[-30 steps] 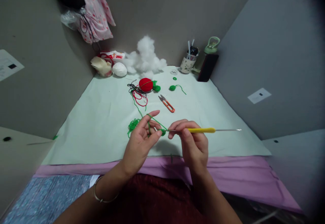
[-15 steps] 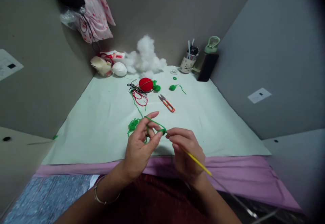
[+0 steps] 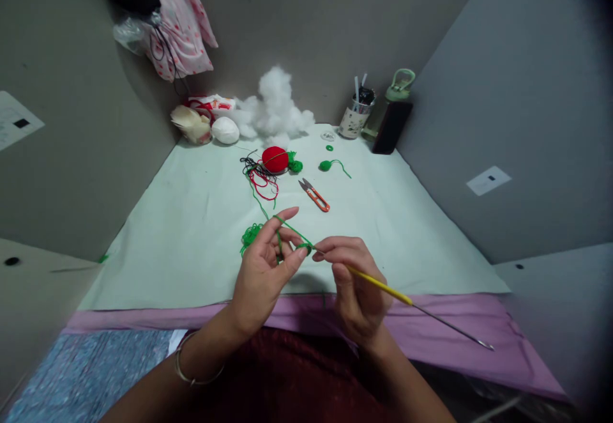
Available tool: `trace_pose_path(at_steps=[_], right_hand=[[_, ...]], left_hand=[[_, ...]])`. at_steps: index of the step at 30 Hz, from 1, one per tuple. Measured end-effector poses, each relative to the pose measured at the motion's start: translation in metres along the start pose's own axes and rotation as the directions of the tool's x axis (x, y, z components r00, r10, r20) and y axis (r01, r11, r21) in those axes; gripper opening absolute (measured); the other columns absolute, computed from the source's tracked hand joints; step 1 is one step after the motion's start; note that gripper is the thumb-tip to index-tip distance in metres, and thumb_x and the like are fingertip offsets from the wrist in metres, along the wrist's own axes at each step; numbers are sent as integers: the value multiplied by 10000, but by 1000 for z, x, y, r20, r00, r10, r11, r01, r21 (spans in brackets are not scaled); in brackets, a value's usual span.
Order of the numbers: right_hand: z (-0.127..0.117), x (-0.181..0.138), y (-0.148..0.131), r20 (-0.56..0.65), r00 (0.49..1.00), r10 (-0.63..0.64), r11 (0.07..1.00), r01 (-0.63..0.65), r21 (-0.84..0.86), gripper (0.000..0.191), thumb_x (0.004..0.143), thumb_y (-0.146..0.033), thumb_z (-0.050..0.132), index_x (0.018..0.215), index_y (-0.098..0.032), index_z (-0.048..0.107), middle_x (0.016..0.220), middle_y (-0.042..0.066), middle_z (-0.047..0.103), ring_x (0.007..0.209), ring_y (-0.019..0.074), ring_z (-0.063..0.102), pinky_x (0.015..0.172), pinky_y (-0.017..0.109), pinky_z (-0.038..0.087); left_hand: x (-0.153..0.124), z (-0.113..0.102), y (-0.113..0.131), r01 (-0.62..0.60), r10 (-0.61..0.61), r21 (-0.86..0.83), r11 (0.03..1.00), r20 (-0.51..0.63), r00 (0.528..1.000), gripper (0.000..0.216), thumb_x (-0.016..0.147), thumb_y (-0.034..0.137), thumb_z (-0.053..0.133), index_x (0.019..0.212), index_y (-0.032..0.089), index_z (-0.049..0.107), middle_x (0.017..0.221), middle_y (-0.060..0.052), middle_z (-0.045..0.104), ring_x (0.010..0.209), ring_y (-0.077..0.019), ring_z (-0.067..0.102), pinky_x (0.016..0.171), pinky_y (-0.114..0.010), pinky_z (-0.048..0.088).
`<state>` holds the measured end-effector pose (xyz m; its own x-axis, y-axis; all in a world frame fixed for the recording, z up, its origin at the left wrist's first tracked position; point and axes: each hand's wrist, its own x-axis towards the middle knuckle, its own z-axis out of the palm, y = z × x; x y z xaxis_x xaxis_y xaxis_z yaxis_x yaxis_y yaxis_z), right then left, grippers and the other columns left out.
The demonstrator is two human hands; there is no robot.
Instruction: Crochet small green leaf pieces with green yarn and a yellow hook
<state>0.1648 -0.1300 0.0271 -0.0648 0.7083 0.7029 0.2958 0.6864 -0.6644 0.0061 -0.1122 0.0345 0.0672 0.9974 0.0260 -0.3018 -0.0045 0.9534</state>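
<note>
Three grey panels (image 3: 335, 33) box the place in, one well beyond the fingers and one out to each side. One pale cloth (image 3: 431, 244) spreads left and right of the fingers, so the elbow room is sideways; its near edge passes beneath the hands, and one pink cloth (image 3: 450, 324) begins there.

Two hands are at work. The left hand (image 3: 265, 269) has its thumb in a close pinch, index finger raised; the right hand (image 3: 361, 285) has its fingers bunched narrow. One heap of white stuffing (image 3: 280, 107) stands far beyond the left fingertips. The right fingers hold one yellow-handled hook (image 3: 383, 287), its back end pointing away over the pink cloth.

One red ball (image 3: 275, 160) lies beyond the left fingertips, one pair of orange snips (image 3: 313, 194) nearer them, and one green yarn tangle (image 3: 251, 238) just left of the left fingers. Farther past the snips sits one green egg-shaped piece (image 3: 325, 165). One small green crocheted piece (image 3: 306, 248) is in the left pinch, at the hook's front tip; the stitches are too tiny to read. One green ring (image 3: 329, 148) lies farthest from the fingers.
</note>
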Motion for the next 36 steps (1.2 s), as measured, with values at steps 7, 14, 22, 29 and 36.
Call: trace_pose_path(at_steps=[7, 14, 22, 29, 36], right_hand=[[3, 8, 0, -59, 959, 276, 869, -223, 441, 211, 1063, -197, 514, 1017, -244, 715, 978, 30, 715, 828, 152, 685, 795, 331, 558], [7, 17, 1, 51, 886, 461, 608, -357, 710, 160, 1023, -295, 628, 925, -216, 726, 905, 17, 724, 720, 117, 684, 739, 273, 569], [9, 16, 8, 98, 840, 534, 540, -428, 724, 178, 1020, -368, 615, 915, -228, 647, 875, 6, 684, 669, 121, 628, 669, 286, 574], [6, 16, 9, 41, 876, 480, 642, -382, 664, 174, 1019, -345, 609, 909, -213, 635, 871, 22, 682, 657, 133, 638, 651, 300, 575], [-1, 9, 6, -1, 958, 288, 858, -257, 445, 174, 1052, -215, 535, 985, -217, 696, 970, 38, 694, 785, 149, 672, 756, 330, 564]], left_hand=[[1, -1, 3, 31, -30, -21, 999, 46, 998, 560, 891, 237, 789, 1421, 262, 611, 956, 14, 623, 712, -73, 508, 648, -193, 461], [3, 2, 6, 150, -131, -135, 979, 144, 981, 598, 857, 243, 821, 1408, 243, 588, 1001, 14, 635, 537, -30, 602, 574, -207, 519], [4, 3, 9, 192, -153, -269, 944, 161, 975, 566, 857, 192, 821, 1379, 209, 604, 961, 19, 627, 716, -80, 717, 704, -199, 588], [3, 2, 7, 175, -130, -260, 950, 180, 975, 564, 881, 204, 798, 1399, 212, 574, 979, 13, 612, 687, -94, 725, 675, -224, 597], [2, 3, 6, 96, -75, -176, 980, 120, 990, 562, 884, 207, 778, 1403, 219, 560, 993, 23, 599, 660, -95, 735, 706, -251, 616]])
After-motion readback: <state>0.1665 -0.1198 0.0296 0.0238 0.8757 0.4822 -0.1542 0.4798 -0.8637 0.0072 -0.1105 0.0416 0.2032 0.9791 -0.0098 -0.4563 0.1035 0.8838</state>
